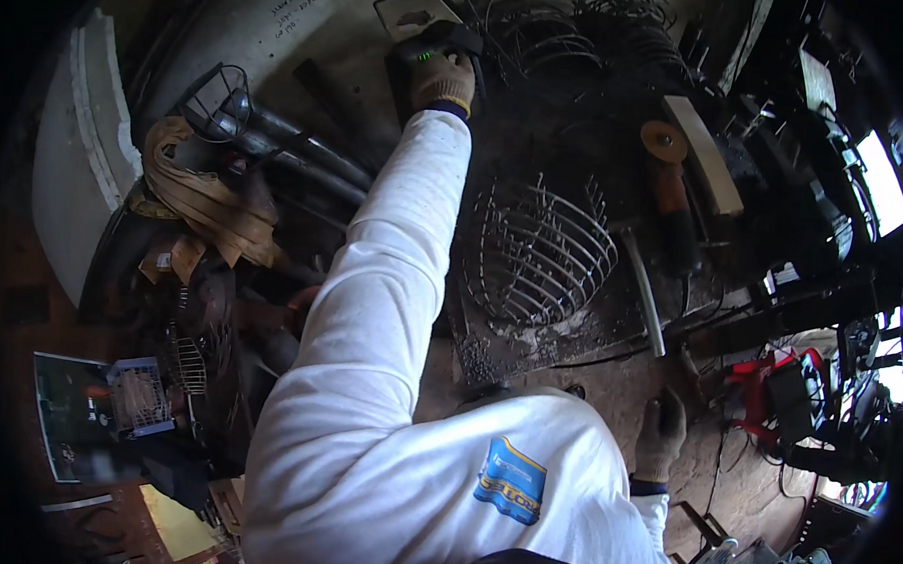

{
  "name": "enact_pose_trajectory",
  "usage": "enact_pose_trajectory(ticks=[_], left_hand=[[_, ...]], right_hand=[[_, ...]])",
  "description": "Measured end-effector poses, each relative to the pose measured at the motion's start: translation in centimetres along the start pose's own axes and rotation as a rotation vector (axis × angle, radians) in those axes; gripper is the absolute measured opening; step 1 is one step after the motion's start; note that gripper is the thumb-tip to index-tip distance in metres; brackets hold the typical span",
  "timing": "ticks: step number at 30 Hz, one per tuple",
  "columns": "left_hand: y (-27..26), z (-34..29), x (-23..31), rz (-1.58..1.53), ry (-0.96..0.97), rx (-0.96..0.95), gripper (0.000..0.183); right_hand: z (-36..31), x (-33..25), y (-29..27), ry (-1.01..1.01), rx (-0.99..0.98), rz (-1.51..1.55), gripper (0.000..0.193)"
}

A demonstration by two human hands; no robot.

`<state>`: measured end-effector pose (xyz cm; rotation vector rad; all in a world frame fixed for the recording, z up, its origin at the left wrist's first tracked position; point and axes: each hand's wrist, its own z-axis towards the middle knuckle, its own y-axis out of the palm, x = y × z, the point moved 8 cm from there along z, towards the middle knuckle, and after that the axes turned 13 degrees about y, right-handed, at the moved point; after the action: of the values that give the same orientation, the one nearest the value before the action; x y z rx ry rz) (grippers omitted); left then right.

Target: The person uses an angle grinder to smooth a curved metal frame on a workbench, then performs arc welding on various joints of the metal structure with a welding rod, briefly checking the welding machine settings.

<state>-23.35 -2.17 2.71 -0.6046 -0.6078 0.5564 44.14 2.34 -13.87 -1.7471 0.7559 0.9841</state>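
My left arm, in a white sleeve, reaches far forward. My left hand, in a tan work glove, is at a dark box-shaped machine with small lit green digits. Its fingers blend into the dark casing, so their grip is hidden. On the dark worktable, to the right of that arm, lies a curved basket-like frame of metal rods. My right hand, also gloved, hangs low at my right side, apart from the table. Its fingers look loosely stretched, and nothing shows in them.
An angle grinder with an orange disc lies on the right of the table, beside a wooden bar and a metal rod. Wire coils sit at the back. Metal pipes and brown cloth lie left.
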Motion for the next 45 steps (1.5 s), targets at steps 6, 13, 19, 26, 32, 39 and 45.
enact_pose_trajectory(ticks=[6, 13, 19, 26, 32, 39, 45], left_hand=[[1.8, -1.1, 0.9, -0.005, -0.388, -0.101, 0.047], [4.3, -2.4, -2.4, -0.241, -0.613, -0.021, 0.056], [1.9, -2.4, -1.1, -0.336, -0.611, -0.022, 0.066], [1.3, -2.9, -0.7, -0.399, -0.682, -0.171, 0.068], [4.7, -2.3, -3.1, -0.288, -0.582, -0.058, 0.064], [6.9, -0.8, -6.2, -0.360, -0.542, -0.030, 0.056], [6.2, -1.5, -5.0, -0.513, -0.681, -0.124, 0.047]], right_hand=[[-0.4, 2.9, -1.2, 0.077, 0.030, 0.009, 0.030], [-0.1, 2.9, -2.2, 0.146, 0.011, 0.021, 0.030], [0.2, 2.9, -2.0, 0.142, -0.025, -0.036, 0.031], [0.5, 1.9, -1.6, 0.136, -0.059, -0.049, 0.031], [1.0, 1.6, -1.4, 0.132, -0.063, -0.059, 0.031], [1.1, 0.9, -0.5, 0.135, -0.092, -0.065, 0.031], [1.5, 2.8, -0.8, 0.128, -0.083, -0.072, 0.031]])
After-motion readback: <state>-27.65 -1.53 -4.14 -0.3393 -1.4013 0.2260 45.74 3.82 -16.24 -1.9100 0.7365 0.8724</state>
